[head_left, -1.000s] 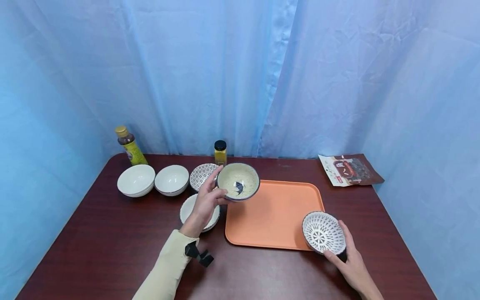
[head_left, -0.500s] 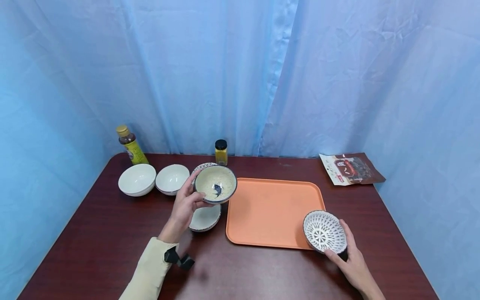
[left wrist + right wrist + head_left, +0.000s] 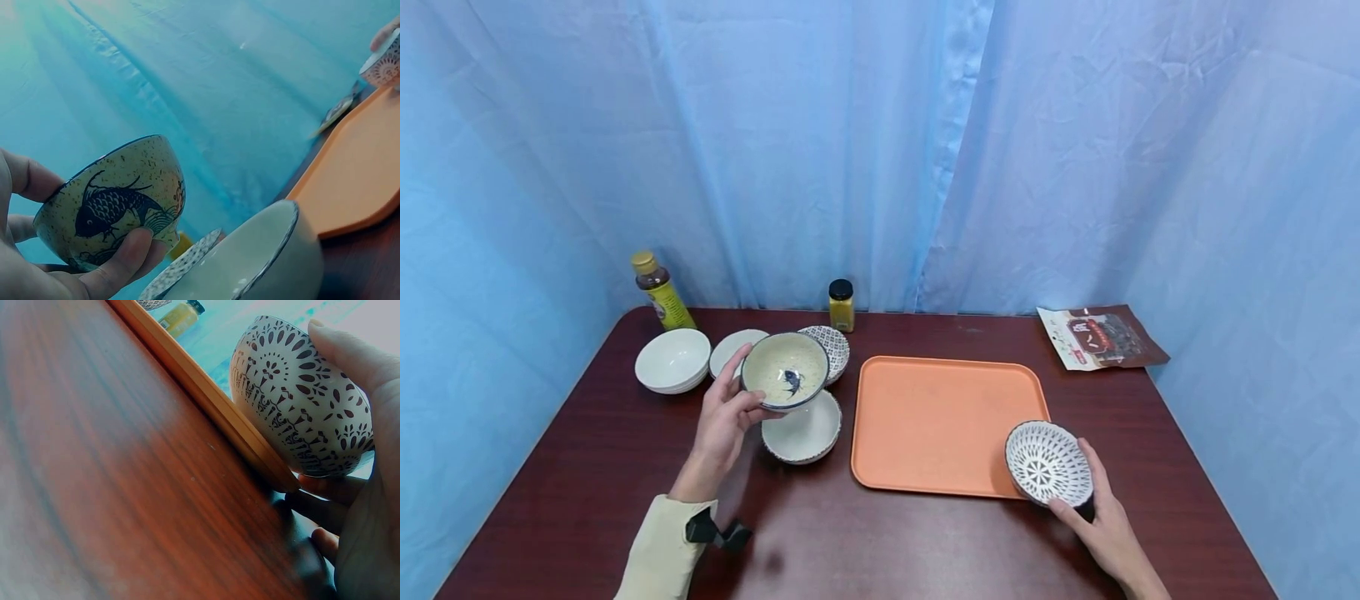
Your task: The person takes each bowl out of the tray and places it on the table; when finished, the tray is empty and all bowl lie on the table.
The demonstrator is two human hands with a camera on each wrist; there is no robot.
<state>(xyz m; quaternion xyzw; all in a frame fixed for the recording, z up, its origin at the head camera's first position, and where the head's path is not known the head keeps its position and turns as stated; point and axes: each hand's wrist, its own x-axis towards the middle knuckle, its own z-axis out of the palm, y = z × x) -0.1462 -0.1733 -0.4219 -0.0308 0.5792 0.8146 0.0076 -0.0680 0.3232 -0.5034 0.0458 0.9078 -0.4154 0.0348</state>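
Observation:
My left hand (image 3: 722, 425) grips a cream bowl (image 3: 786, 371) with a dark blue rim and a blue fish inside. In the left wrist view the thumb presses the outside of this bowl (image 3: 119, 200), over its painted fish. In the head view it overlaps a white bowl (image 3: 805, 433), a patterned bowl (image 3: 835, 346) and another white bowl (image 3: 730, 346). My right hand (image 3: 1101, 521) holds a black-and-white patterned bowl (image 3: 1048, 462) at the front right corner of the orange tray (image 3: 947, 425). Dark petal shapes cover the outside of that bowl (image 3: 300, 400).
Stacked white bowls (image 3: 672, 360) stand at the far left, with a yellow-labelled bottle (image 3: 666, 296) behind them. A black-capped yellow jar (image 3: 842, 307) is at the back edge. A brown-and-white food packet (image 3: 1102, 337) lies at the back right. Blue curtains surround the table.
My left hand has carried the cream bowl leftward, from the tray's left edge to over the white bowls, uncovering the patterned bowl's right side. My right hand and its bowl have stayed nearly still.

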